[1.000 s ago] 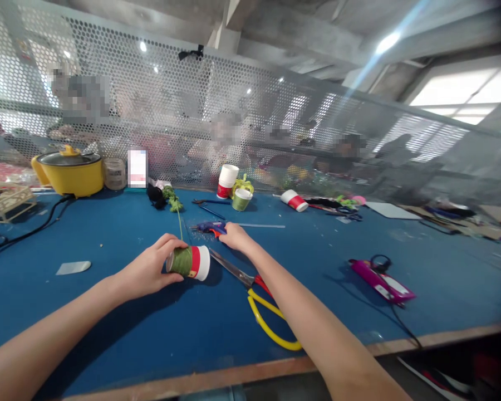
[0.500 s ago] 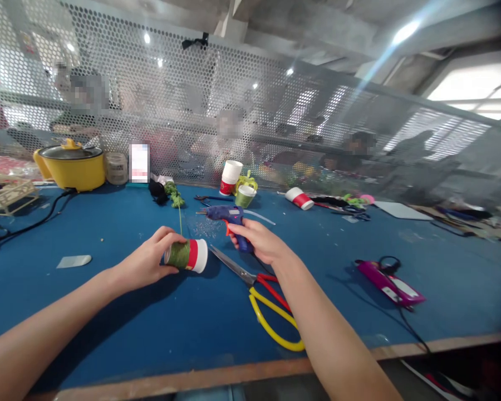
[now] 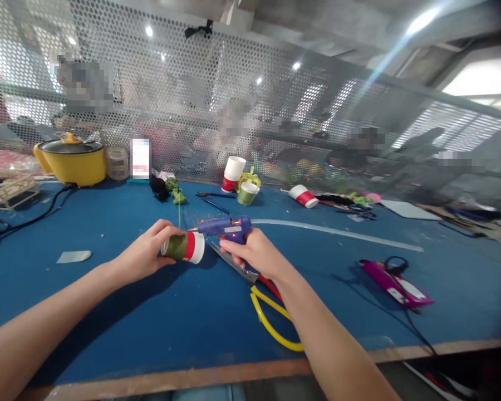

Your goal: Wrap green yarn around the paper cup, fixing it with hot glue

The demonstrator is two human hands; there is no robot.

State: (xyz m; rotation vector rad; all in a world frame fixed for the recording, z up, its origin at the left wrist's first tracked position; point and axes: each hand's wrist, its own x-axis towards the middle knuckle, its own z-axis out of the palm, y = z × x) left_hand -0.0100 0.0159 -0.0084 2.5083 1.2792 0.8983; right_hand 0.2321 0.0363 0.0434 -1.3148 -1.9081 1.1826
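My left hand (image 3: 152, 250) is closed around a paper cup (image 3: 191, 247) lying on its side, its white rim facing right. Green yarn wraps the cup's left part, beside a red band, and a strand runs up to a green yarn bundle (image 3: 176, 192). In my right hand (image 3: 254, 252) is a blue hot glue gun (image 3: 223, 226), gripped by its handle. Its nozzle points left, at the cup's upper side near the yarn's edge; whether it touches I cannot tell. A long translucent glue stick (image 3: 338, 229) extends from its back. Large scissors (image 3: 271, 331) lie partly beneath my right forearm.
Along the back stand a yellow electric pot (image 3: 73, 164), a glass jar (image 3: 117, 163), a phone (image 3: 141, 159), stacked cups (image 3: 234, 174) and a green-wrapped cup (image 3: 247, 193). Pliers (image 3: 215, 199) lie before them. A purple power strip (image 3: 396, 285) with cords is at right. A perforated metal screen rises behind.
My right hand has brought the glue gun down and left, so its nozzle is now at the cup. The glue stick shows at greater length. My left hand still holds the cup, slightly higher.
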